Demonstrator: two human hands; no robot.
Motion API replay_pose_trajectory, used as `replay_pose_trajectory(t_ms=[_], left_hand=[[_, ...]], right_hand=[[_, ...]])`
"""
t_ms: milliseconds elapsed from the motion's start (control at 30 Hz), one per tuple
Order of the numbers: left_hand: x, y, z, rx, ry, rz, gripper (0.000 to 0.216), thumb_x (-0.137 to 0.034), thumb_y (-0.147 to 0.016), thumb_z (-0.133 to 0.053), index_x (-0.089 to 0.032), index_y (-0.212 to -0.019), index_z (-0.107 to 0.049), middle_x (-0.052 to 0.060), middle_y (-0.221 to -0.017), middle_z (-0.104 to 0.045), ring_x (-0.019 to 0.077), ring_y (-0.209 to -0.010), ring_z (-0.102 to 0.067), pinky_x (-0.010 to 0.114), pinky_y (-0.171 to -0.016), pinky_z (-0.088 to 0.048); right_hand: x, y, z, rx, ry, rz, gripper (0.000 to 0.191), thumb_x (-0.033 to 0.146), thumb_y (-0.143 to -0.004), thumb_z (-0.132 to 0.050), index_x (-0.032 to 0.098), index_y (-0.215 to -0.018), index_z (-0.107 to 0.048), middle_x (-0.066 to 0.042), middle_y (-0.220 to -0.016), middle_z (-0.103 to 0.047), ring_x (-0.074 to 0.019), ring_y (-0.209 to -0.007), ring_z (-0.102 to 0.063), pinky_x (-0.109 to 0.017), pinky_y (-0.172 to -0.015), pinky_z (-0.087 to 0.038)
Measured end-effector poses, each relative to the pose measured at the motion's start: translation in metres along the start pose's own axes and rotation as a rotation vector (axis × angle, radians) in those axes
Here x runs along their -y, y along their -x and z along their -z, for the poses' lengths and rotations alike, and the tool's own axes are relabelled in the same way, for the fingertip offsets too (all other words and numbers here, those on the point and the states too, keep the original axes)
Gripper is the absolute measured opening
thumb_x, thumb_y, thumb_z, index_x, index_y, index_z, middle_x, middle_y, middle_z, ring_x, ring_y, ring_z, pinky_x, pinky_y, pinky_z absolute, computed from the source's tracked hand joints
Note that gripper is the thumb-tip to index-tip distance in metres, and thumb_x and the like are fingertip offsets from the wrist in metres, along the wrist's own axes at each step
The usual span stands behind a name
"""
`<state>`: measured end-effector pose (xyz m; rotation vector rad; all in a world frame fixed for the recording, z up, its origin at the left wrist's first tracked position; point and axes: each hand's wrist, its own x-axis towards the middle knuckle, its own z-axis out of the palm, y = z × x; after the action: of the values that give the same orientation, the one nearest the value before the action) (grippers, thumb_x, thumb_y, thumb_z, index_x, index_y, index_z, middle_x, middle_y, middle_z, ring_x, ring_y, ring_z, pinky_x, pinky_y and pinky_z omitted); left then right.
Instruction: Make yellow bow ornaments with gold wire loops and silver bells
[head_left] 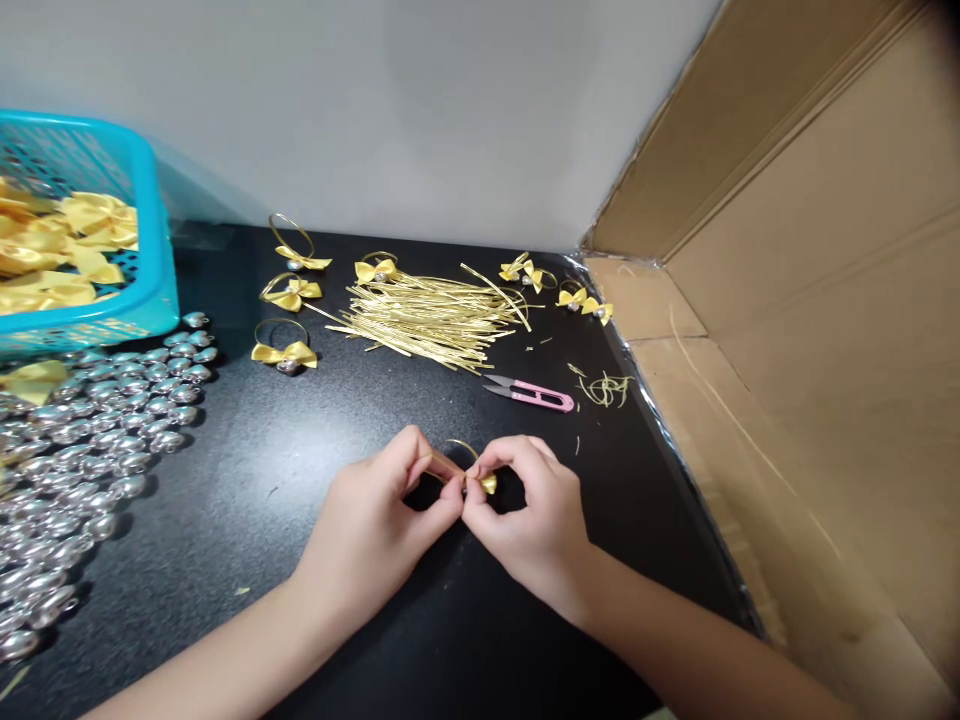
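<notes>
Over the front middle of the black table, my left hand (390,505) and my right hand (529,510) meet fingertip to fingertip. Both pinch a small yellow ribbon bow (489,484), one loop of which shows beside my right fingers. A thin gold wire (463,446) curves up behind the fingertips; the rest of the bow is covered by my fingers. Beyond my hands lie pink thread snips (531,393), blades pointing left. Behind them spreads a pile of gold wire strips (431,318).
A blue basket (154,240) of yellow bows stands at the left, with many silver heart-shaped beads (112,440) before it. Finished-looking bows on gold loops (285,355) lie near the back. Wire scraps (606,388) lie right, by the cardboard wall (810,250).
</notes>
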<state>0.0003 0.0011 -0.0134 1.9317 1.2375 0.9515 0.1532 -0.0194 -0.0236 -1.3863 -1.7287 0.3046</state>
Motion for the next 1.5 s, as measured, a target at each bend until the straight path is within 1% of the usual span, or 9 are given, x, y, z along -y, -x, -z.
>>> replay_pose_trajectory(t_ms=[200,367,633,967,1133,1300,1400,1467,1500], left_hand=[[0.002,0.002,0.000,0.024,0.053,0.091,0.037,-0.012,-0.076,-0.061,-0.024,-0.066,-0.028,-0.006,-0.065,-0.073,0.0103,-0.055,-0.064,0.019,-0.052,-0.044],[0.002,0.000,-0.001,0.021,0.090,0.119,0.039,-0.012,-0.076,-0.061,-0.024,-0.066,-0.026,-0.007,-0.063,-0.071,0.0092,-0.052,-0.061,0.019,-0.050,-0.042],[-0.001,0.000,0.001,0.053,0.129,0.172,0.037,-0.012,-0.077,-0.060,-0.025,-0.067,-0.027,-0.004,-0.066,-0.073,0.0121,-0.057,-0.064,0.022,-0.055,-0.045],[0.000,-0.001,0.001,0.034,0.123,0.166,0.039,-0.011,-0.076,-0.061,-0.024,-0.066,-0.026,-0.006,-0.064,-0.071,0.0109,-0.057,-0.063,0.021,-0.055,-0.044],[-0.001,-0.001,0.000,0.040,0.128,0.167,0.038,-0.010,-0.076,-0.061,-0.024,-0.067,-0.027,-0.004,-0.067,-0.073,0.0104,-0.058,-0.061,0.021,-0.056,-0.044],[-0.006,-0.001,0.003,0.014,0.117,0.082,0.038,-0.011,-0.078,-0.059,-0.025,-0.067,-0.025,-0.003,-0.069,-0.073,0.0083,-0.047,-0.050,0.020,-0.047,-0.040],[-0.005,-0.001,0.007,0.009,0.135,0.039,0.031,-0.016,-0.082,-0.056,-0.024,-0.068,-0.030,0.001,-0.077,-0.074,0.0113,-0.057,-0.058,0.022,-0.052,-0.045],[-0.004,-0.003,0.010,-0.006,0.180,0.049,0.028,-0.018,-0.085,-0.053,-0.024,-0.065,-0.033,0.003,-0.080,-0.072,0.0146,-0.071,-0.064,0.024,-0.060,-0.049],[-0.004,-0.004,0.011,-0.008,0.212,0.067,0.029,-0.019,-0.086,-0.052,-0.023,-0.064,-0.034,0.003,-0.078,-0.071,0.0152,-0.073,-0.065,0.025,-0.062,-0.050]], right_hand=[[-0.002,0.001,-0.002,0.001,-0.007,-0.024,0.015,0.009,-0.070,-0.058,0.022,-0.075,-0.051,0.004,-0.063,-0.062,-0.0128,-0.057,-0.062,-0.027,-0.062,-0.052],[-0.002,0.002,-0.003,0.002,-0.030,-0.055,0.015,0.011,-0.070,-0.057,0.022,-0.076,-0.049,0.004,-0.064,-0.060,-0.0137,-0.058,-0.062,-0.026,-0.060,-0.052],[0.000,0.000,-0.002,-0.009,-0.020,-0.049,0.016,0.011,-0.071,-0.055,0.024,-0.076,-0.047,0.004,-0.063,-0.058,-0.0132,-0.056,-0.060,-0.026,-0.058,-0.051],[-0.002,0.001,-0.004,-0.005,-0.014,-0.047,0.017,0.010,-0.069,-0.055,0.023,-0.076,-0.047,0.004,-0.064,-0.058,-0.0134,-0.057,-0.061,-0.028,-0.061,-0.051],[-0.001,0.001,-0.003,-0.006,-0.008,-0.047,0.017,0.010,-0.070,-0.055,0.023,-0.077,-0.047,0.004,-0.064,-0.058,-0.0136,-0.057,-0.061,-0.028,-0.061,-0.051],[-0.003,-0.001,0.001,0.011,-0.068,-0.074,0.019,0.010,-0.068,-0.057,0.024,-0.079,-0.049,0.004,-0.066,-0.062,-0.0140,-0.060,-0.063,-0.027,-0.062,-0.054],[-0.006,-0.001,0.003,0.017,-0.121,-0.084,0.023,0.010,-0.069,-0.059,0.024,-0.084,-0.049,0.002,-0.072,-0.066,-0.0158,-0.066,-0.068,-0.028,-0.064,-0.057],[-0.008,-0.001,0.004,0.014,-0.137,-0.071,0.025,0.010,-0.070,-0.060,0.025,-0.087,-0.049,0.002,-0.074,-0.068,-0.0164,-0.067,-0.070,-0.028,-0.066,-0.058],[-0.008,-0.001,0.004,0.011,-0.134,-0.051,0.025,0.010,-0.071,-0.060,0.025,-0.088,-0.049,0.002,-0.074,-0.068,-0.0164,-0.067,-0.070,-0.029,-0.066,-0.058]])
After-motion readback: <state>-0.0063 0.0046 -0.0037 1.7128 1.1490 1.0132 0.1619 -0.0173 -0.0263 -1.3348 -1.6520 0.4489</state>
